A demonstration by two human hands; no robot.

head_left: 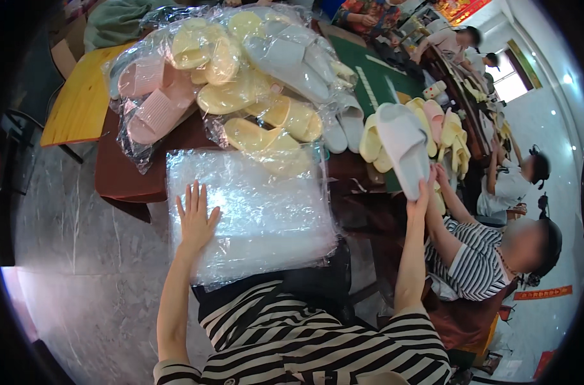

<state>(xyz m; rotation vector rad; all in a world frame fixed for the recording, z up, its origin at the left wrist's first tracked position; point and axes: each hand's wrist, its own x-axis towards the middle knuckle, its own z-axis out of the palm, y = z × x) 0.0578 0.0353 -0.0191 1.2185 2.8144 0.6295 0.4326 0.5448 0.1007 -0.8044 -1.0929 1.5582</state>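
Currently: pale grey slipper [401, 138] raised in my right hand [418, 200], left hand [197, 221] flat on clear bags [269, 212].
Head view: my right fingers clamp the slipper's near end, holding it up to the right of the bags; exact thumb placement is too small to tell. My left hand lies on the plastic, fingers spread apart, gripping nothing. Wrapped slippers [224, 61] pile beyond, on the brown table [128, 167]. Risk, as I judge it: a one-end hold could let the slipper tip or twist loose; a co-worker's hand [441, 173] close by could knock it. The slick bags overhang the table edge, so uneven palm pressure might slide them off.
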